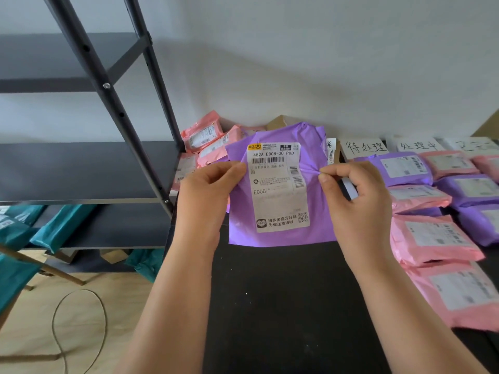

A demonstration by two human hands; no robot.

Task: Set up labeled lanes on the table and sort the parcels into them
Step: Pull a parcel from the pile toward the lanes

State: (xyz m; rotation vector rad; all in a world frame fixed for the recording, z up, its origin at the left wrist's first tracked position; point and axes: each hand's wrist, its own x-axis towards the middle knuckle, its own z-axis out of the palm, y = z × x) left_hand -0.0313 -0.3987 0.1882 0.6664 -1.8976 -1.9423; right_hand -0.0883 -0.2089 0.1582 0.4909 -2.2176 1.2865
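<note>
Purple parcel (278,190) is pinched at both sides by left hand (208,193) and right hand (356,203).

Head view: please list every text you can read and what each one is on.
"482A E008-00 PDD": top of the shipping label on the held purple parcel.
"E008": same label, lower left.
"拼多多官方补贴 为你送货进村": same label, bottom.
"待处理": lane sign right of the parcel.
"处理中": next sign rightward.
Last sign: cut off, unreadable.
Labels on the other parcels: too blurred.
</note>
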